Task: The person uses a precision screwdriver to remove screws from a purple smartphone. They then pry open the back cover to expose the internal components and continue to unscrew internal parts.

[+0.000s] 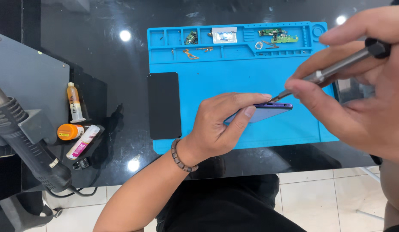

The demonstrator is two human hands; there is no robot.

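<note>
Blue mat point(199, 81) on the black table point(100, 25); left hand point(221, 124) pinches the phone point(261, 112) on edge above it, right hand point(358, 99) closed round a screwdriver point(337, 68), tip at the phone's rim. A slip there could gouge the frame.

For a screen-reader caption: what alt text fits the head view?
A left hand tilts a purple phone on edge over a blue repair mat, while the right hand sets a metal screwdriver against its upper edge. Small parts fill the mat's trays.
</note>
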